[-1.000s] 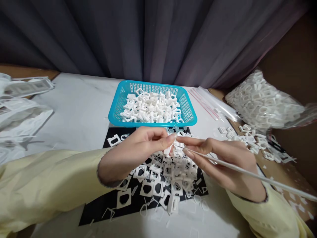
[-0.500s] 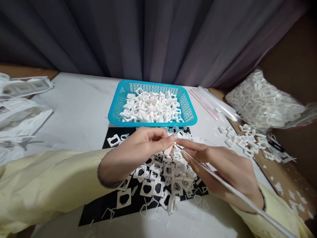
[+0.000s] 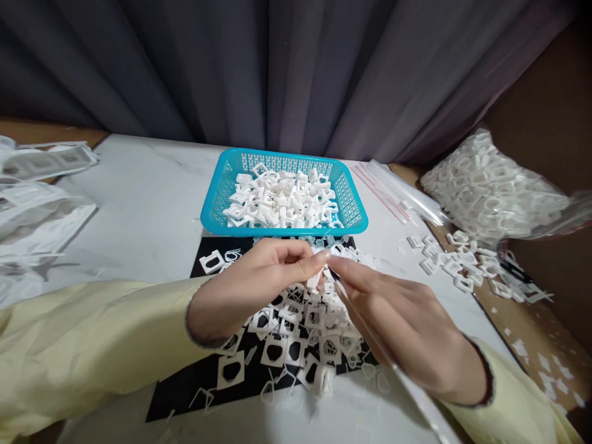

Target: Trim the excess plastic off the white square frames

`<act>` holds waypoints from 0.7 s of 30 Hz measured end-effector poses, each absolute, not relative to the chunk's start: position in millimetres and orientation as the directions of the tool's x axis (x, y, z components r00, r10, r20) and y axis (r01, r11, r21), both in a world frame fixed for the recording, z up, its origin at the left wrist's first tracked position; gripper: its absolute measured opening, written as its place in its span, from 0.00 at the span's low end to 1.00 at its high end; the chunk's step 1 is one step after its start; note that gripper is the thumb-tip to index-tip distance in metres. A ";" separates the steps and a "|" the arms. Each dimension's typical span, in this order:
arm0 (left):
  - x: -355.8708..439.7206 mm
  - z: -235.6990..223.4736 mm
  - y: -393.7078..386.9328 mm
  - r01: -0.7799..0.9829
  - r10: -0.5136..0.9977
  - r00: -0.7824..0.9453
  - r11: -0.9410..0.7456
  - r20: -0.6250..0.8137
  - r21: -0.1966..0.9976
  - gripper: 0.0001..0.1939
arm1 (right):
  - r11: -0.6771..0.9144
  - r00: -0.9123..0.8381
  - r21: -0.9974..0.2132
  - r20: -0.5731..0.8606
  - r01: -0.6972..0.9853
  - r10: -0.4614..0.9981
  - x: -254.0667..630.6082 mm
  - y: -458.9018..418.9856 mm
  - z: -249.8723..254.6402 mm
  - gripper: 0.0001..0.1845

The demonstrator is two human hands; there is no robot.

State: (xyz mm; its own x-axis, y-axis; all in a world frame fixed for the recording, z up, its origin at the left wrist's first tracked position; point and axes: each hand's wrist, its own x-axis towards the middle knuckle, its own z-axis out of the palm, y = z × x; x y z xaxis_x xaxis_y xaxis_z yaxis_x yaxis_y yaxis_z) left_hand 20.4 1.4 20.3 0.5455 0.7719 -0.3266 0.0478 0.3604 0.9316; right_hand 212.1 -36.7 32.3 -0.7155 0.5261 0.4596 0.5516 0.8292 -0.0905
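My left hand [image 3: 259,280] pinches a small white plastic piece [image 3: 316,280] between thumb and curled fingers; the hand hides most of it. Against that piece, my right hand [image 3: 407,320] brings its fingertips, closed around a long thin white rod or cord [image 3: 419,394], blurred, that runs back toward the lower right. Whether the rod's tip touches the piece cannot be made out. Below both hands lies a heap of white plastic frames [image 3: 291,348] with rounded openings, mixed with thin loose offcuts, on a black mat [image 3: 178,385].
A blue basket [image 3: 210,209] full of white frames stands behind my hands. On the right are a clear bag of white parts [image 3: 490,185], loose white parts [image 3: 456,262] and flat zip bags [image 3: 393,191]. More white parts in plastic [image 3: 46,209] lie at the left.
My right hand has turned, its back now facing up more, and the rod has swung to a steeper slant. My left hand stays nearly still on the white piece.
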 end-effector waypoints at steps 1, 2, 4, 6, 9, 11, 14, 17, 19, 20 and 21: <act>20.5 20.1 2.2 0.015 0.756 0.564 0.395 -0.334 0.919 0.14 | 0.842 -0.744 -0.041 0.446 0.538 0.498 209.4 -37.4 31.6 0.10; 20.6 19.9 3.1 -0.019 0.736 0.585 0.434 -0.342 0.901 0.13 | 0.850 -0.768 0.015 0.438 0.526 0.468 206.8 -37.9 30.5 0.11; 20.6 18.9 5.4 -0.079 0.689 0.631 0.514 -0.356 0.854 0.10 | 0.856 -0.800 0.122 0.441 0.503 0.407 202.8 -38.1 27.6 0.11; 20.5 17.1 7.9 -0.124 0.651 0.671 0.571 -0.355 0.812 0.09 | 0.852 -0.815 0.185 0.443 0.490 0.372 201.1 -37.1 24.3 0.11; 20.2 13.8 11.4 -0.171 0.625 0.700 0.616 -0.346 0.769 0.09 | 0.855 -0.826 0.222 0.454 0.469 0.335 202.2 -33.5 19.6 0.12; 19.7 11.8 13.5 -0.202 0.599 0.712 0.674 -0.366 0.711 0.09 | 0.855 -0.825 0.236 0.470 0.461 0.315 203.8 -30.2 16.5 0.11; 18.8 9.6 15.8 -0.222 0.523 0.734 0.788 -0.434 0.575 0.10 | 0.847 -0.812 0.251 0.499 0.469 0.302 205.5 -24.9 12.0 0.10; 19.2 9.3 16.4 -0.227 0.509 0.733 0.809 -0.452 0.543 0.11 | 0.841 -0.796 0.250 0.528 0.480 0.298 205.4 -20.9 9.6 0.09; 20.2 10.4 15.7 -0.238 0.564 0.708 0.757 -0.424 0.608 0.10 | 0.837 -0.782 0.250 0.552 0.487 0.290 204.3 -19.9 9.3 0.09; 20.7 11.3 15.2 -0.240 0.601 0.690 0.716 -0.403 0.656 0.11 | 0.833 -0.774 0.253 0.565 0.492 0.285 203.6 -19.9 9.2 0.09; 21.1 12.3 14.5 -0.236 0.635 0.674 0.670 -0.378 0.704 0.11 | 0.830 -0.769 0.258 0.574 0.494 0.280 202.9 -20.1 9.1 0.08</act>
State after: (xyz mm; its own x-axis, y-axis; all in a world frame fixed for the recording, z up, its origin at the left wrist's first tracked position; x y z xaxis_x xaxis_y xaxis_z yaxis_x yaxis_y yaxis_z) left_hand 21.1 14.5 12.3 0.6737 0.6348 -0.3783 -0.2356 0.6698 0.7042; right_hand 202.9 -20.1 9.1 -0.7695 0.2799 0.5741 0.4942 0.8303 0.2575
